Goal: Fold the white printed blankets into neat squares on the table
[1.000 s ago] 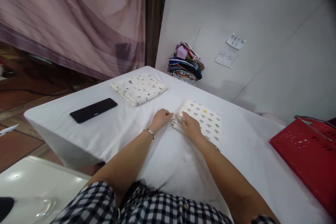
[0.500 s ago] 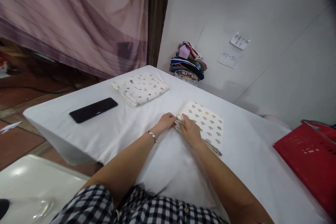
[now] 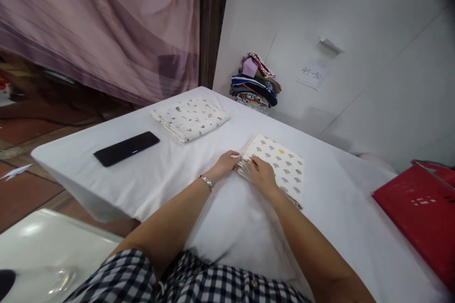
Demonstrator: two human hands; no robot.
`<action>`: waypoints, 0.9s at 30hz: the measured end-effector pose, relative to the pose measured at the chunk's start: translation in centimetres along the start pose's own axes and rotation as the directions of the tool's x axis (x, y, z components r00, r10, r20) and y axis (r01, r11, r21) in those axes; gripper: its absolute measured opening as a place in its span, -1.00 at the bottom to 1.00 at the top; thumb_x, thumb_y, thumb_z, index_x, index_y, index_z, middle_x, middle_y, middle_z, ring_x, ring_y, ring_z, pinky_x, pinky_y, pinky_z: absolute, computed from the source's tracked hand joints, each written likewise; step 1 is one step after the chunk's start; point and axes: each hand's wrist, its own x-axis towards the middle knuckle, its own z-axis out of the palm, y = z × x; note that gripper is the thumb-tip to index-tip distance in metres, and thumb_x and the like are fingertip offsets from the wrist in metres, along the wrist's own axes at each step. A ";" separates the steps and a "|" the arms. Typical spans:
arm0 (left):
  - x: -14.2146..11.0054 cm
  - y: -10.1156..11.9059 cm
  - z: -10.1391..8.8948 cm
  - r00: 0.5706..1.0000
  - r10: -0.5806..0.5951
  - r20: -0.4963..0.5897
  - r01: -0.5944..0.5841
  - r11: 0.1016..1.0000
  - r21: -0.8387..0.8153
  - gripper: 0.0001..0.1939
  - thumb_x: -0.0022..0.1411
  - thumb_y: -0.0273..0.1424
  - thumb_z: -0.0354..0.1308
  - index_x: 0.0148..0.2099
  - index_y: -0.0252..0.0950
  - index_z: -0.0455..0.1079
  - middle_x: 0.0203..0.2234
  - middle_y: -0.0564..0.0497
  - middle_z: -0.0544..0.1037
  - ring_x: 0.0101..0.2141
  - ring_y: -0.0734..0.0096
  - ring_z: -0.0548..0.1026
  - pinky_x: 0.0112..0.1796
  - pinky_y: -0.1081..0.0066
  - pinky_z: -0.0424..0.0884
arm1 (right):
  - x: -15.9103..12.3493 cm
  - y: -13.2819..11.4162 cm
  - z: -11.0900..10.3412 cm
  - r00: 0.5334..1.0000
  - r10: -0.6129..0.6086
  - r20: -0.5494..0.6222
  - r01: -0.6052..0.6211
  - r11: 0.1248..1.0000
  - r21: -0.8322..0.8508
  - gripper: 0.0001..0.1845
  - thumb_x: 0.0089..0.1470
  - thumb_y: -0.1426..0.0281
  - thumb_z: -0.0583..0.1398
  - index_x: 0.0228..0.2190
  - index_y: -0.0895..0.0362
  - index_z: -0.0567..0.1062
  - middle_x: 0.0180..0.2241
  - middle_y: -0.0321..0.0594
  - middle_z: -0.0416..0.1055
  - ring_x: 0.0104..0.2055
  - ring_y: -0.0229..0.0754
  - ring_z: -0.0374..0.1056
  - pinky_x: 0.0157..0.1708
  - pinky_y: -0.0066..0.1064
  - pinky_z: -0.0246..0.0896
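Note:
A folded white cloth printed with grey mushroom-like shapes lies on the white-covered table in front of me. At its left edge, my left hand pinches the stacked layers near the far-left corner. My right hand grips the same edge a little to the right, with the thumb on top and the fingertips partly hidden among the folds. Farther back on the left rests a second folded white cloth with small scattered prints, apart from both hands.
A black phone lies on the table's left side. Behind the far edge stands a pile of folded clothes by the wall. A red basket is at the right, and a pale chair at lower left.
My left hand has moved right, from beside the mushroom-print cloth onto its left edge, and now holds it. My right hand has shifted slightly along that edge.

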 end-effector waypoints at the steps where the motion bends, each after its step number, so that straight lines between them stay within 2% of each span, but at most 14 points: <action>1: -0.1 0.1 0.0 1.000 -0.003 0.003 0.003 1.000 0.000 -0.64 0.14 -0.34 0.15 -0.01 -0.34 0.31 -0.73 0.17 0.32 -0.69 0.59 0.23 -0.60 0.57 0.14 | 0.0 0.0 0.0 1.000 0.009 -0.012 -0.008 1.000 0.015 -0.68 0.19 0.24 -0.06 -0.34 0.06 0.44 -0.46 -0.32 0.41 -0.40 -0.26 0.27 -0.42 -0.47 0.01; 6: -0.4 0.5 -0.1 1.000 -0.005 0.005 0.005 1.000 0.013 -0.61 0.13 -0.31 0.15 -0.01 -0.36 0.30 -0.72 0.15 0.33 -0.65 0.55 0.27 -0.59 0.55 0.13 | 0.0 -0.1 0.1 0.996 -0.024 -0.090 0.028 0.999 0.035 -0.71 0.16 0.28 -0.04 -0.47 0.09 0.38 -0.47 -0.30 0.34 -0.41 -0.27 0.22 -0.42 -0.45 -0.01; 9: -0.7 0.5 0.0 0.998 0.040 0.038 -0.041 0.999 0.019 -0.56 0.09 -0.25 0.18 0.00 -0.34 0.29 -0.68 0.14 0.36 -0.62 0.54 0.30 -0.56 0.54 0.18 | 0.2 -0.1 0.2 0.998 0.005 -0.069 -0.004 1.000 0.019 -0.69 0.16 0.28 -0.03 -0.52 0.10 0.36 -0.52 -0.31 0.32 -0.46 -0.28 0.19 -0.47 -0.46 -0.06; 14: -0.9 0.2 0.2 0.990 0.117 0.084 -0.125 0.987 0.097 -0.51 0.04 -0.40 0.20 0.04 -0.35 0.26 -0.69 0.18 0.30 -0.62 0.56 0.25 -0.57 0.56 0.14 | 0.6 0.0 0.1 0.999 -0.014 -0.029 0.013 1.000 -0.028 -0.70 0.15 0.29 -0.01 -0.54 0.11 0.37 -0.50 -0.29 0.35 -0.43 -0.28 0.19 -0.46 -0.46 -0.10; 19: -0.9 0.1 0.4 0.996 0.081 0.047 -0.085 0.993 0.086 -0.45 -0.02 -0.54 0.15 0.08 -0.34 0.22 -0.65 0.20 0.27 -0.63 0.60 0.23 -0.58 0.57 0.14 | 0.4 0.2 -0.3 0.997 -0.043 -0.070 0.041 0.999 -0.033 -0.67 0.19 0.33 -0.04 -0.55 0.11 0.34 -0.52 -0.32 0.31 -0.45 -0.28 0.18 -0.44 -0.46 -0.07; 21: -0.7 0.0 0.5 0.997 0.071 0.040 -0.074 0.995 0.066 -0.40 -0.04 -0.56 0.14 0.11 -0.35 0.19 -0.63 0.20 0.27 -0.63 0.61 0.23 -0.59 0.57 0.13 | 0.1 0.1 -0.2 0.992 -0.094 -0.083 0.087 0.993 -0.084 -0.69 0.20 0.34 -0.05 -0.52 0.11 0.35 -0.48 -0.30 0.33 -0.40 -0.27 0.21 -0.41 -0.46 -0.04; 24: -0.4 -0.4 0.6 0.997 0.070 0.027 -0.071 0.997 0.037 -0.39 -0.06 -0.57 0.13 0.11 -0.38 0.18 -0.61 0.19 0.28 -0.62 0.61 0.23 -0.59 0.58 0.13 | -0.5 -0.2 0.2 0.981 -0.194 -0.010 0.188 0.961 -0.201 -0.75 0.19 0.37 -0.01 -0.46 0.10 0.39 -0.38 -0.24 0.38 -0.27 -0.22 0.25 -0.34 -0.46 0.00; 27: -0.2 -0.4 0.4 0.996 0.075 0.044 -0.077 0.996 0.038 -0.38 -0.07 -0.58 0.12 0.11 -0.37 0.18 -0.63 0.20 0.27 -0.63 0.61 0.22 -0.59 0.58 0.13 | -0.7 -0.5 0.4 0.976 -0.212 0.053 0.218 0.939 -0.267 -0.78 0.19 0.38 0.00 -0.42 0.10 0.40 -0.33 -0.20 0.39 -0.22 -0.20 0.25 -0.32 -0.45 0.02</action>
